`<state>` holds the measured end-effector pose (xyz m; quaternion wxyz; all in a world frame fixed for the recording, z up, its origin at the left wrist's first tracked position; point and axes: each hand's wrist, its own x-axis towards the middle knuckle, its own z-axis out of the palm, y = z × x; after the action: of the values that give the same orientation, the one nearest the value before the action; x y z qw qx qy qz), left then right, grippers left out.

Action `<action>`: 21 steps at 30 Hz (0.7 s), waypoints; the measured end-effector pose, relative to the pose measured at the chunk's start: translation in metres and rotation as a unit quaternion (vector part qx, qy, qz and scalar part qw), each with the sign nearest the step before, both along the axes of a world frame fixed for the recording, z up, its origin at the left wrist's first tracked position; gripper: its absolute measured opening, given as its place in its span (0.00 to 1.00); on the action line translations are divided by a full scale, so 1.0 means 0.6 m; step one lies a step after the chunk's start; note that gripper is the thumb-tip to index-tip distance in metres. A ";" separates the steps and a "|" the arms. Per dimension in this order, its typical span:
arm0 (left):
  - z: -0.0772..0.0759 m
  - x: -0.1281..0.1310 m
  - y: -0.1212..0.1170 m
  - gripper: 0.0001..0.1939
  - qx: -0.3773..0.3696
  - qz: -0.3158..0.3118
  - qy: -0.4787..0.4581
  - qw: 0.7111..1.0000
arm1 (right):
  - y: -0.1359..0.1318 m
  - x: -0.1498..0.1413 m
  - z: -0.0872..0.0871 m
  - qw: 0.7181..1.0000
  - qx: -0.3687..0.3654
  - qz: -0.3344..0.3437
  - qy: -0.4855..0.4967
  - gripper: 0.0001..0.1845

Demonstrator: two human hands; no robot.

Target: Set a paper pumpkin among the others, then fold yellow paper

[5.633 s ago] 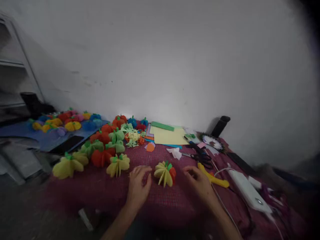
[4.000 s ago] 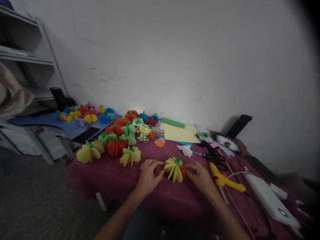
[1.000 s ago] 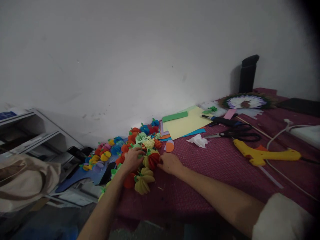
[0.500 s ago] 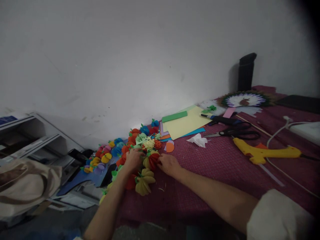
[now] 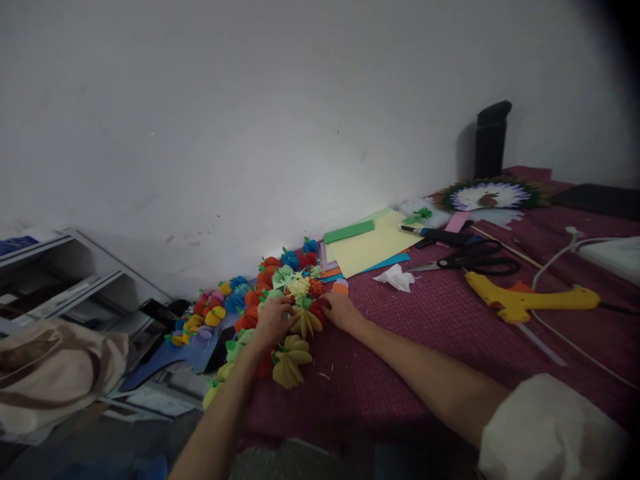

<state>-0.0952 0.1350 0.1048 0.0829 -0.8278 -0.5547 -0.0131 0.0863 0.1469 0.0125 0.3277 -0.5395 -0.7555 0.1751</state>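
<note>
Standing in the room, I list the head view from one landmark, the yellow-and-red folded paper ball (image 5: 306, 323).

Item: the ball, round, no clear long axis, yellow pleats towards the wearer, red part on its right. It sits between the two hands on the purple tablecloth (image 5: 380, 373).

Item: left hand (image 5: 273, 321), at the ball's left side, fingers partly curled; whether it grips or merely touches, I cannot tell.

Item: right hand (image 5: 344, 311), at the ball's red side, fingers bent; its grip I cannot tell either. Neither hand is clearly nearer.

Item: yellow paper ball (image 5: 290, 363), just nearer the wearer than the landmark.

Item: curly paper scraps (image 5: 299, 287), just beyond it, crowding the far side.

Item: orange paper balls (image 5: 247, 319), to its left, partly behind the left hand.

Item: white tissue (image 5: 396, 278), right of it and farther off; scissors (image 5: 483, 267) and yellow glue gun (image 5: 530, 303), well apart on its right, outside the space between the hands.
</note>
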 end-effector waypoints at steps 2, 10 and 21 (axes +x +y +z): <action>-0.003 -0.003 -0.005 0.09 -0.004 -0.002 -0.002 1.000 | 0.001 0.004 0.000 1.000 0.012 -0.010 0.017 0.17; 0.024 -0.027 -0.004 0.11 0.025 0.027 0.006 0.999 | -0.009 0.013 0.005 0.997 0.021 -0.038 0.061 0.12; 0.014 -0.035 0.006 0.11 -0.040 0.063 0.070 0.995 | -0.044 -0.006 0.023 0.997 0.048 0.048 0.023 0.10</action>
<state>-0.1161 0.1387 0.1135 0.0895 -0.7926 -0.5988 0.0725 0.0827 0.1204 0.0261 0.3616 -0.4823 -0.7803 0.1667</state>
